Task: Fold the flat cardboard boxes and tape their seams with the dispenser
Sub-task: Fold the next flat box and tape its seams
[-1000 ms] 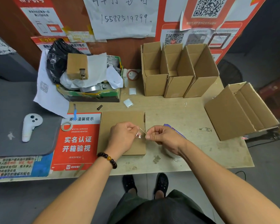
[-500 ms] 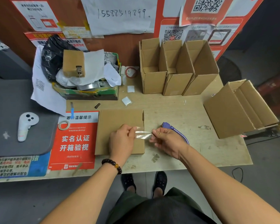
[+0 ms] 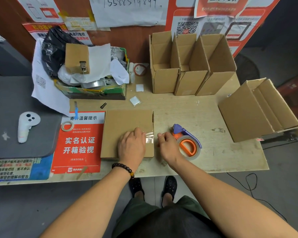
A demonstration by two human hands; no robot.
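Note:
A flat cardboard box (image 3: 126, 122) lies on the table in front of me. A short clear tape strip (image 3: 149, 137) sits across its right edge. My left hand (image 3: 132, 146) rests palm down on the box, with its fingertips on the strip's left end. My right hand (image 3: 169, 146) is just off the box's right edge, fingers curled, a small gap from the strip. The tape dispenser (image 3: 187, 143), purple with an orange core and a clear roll, lies on the table against the back of my right hand.
Three folded open boxes (image 3: 189, 81) stand in a row at the back. A larger box (image 3: 244, 114) lies on its side at the right. A cluttered green box (image 3: 93, 91) is at the back left. A white controller (image 3: 27, 126), small tape roll (image 3: 67, 125) and red notice (image 3: 79, 145) lie left.
Both hands came down from holding the strip in the air. The strip now lies on the box's right edge under my left fingertips. My right hand has drawn back, uncovering the dispenser.

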